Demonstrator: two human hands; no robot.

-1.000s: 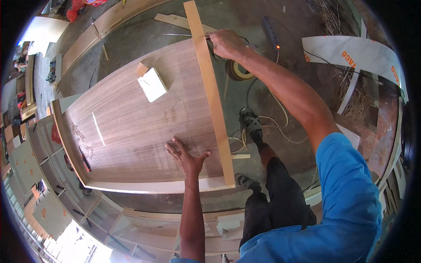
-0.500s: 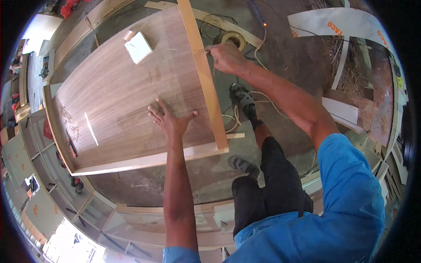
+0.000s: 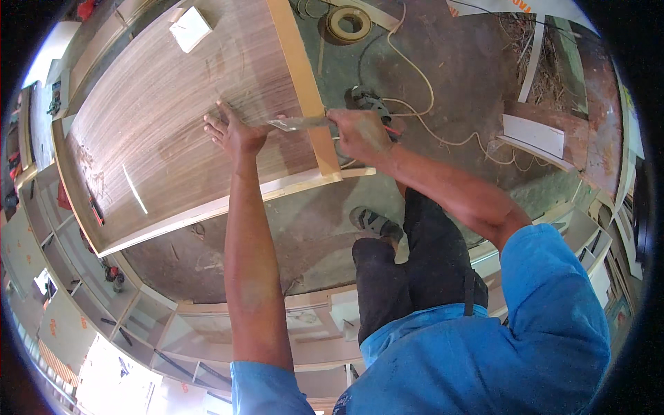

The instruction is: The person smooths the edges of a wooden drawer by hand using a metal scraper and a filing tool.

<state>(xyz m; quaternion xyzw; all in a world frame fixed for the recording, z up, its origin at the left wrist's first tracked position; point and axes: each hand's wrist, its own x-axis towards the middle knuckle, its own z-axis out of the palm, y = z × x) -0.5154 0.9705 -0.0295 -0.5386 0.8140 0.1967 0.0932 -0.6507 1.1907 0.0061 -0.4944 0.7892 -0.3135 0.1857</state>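
Note:
A wood-grained panel [image 3: 187, 117] with raised edges lies before me. My left hand [image 3: 238, 135] rests on its surface, fingers spread, close to the blade's tip. In my right hand [image 3: 361, 135] is a knife-like tool [image 3: 297, 124] with a flat metal blade pointing left. The blade crosses the panel's light-brown edge strip [image 3: 299, 69]. My closed fingers hide most of its handle; a small red part shows behind the hand.
On the panel lie a white square block [image 3: 190, 30] and a red-and-black tool [image 3: 95, 211]. A roll of edging tape [image 3: 348, 25] and a pale cable [image 3: 432, 97] are on the floor. Near my feet a wooden strip [image 3: 360, 172] juts out from the panel's corner.
My right hand has come nearer along the edge strip, and the blade now shows its flat side. The left hand still lies on the panel. The whole view has shifted.

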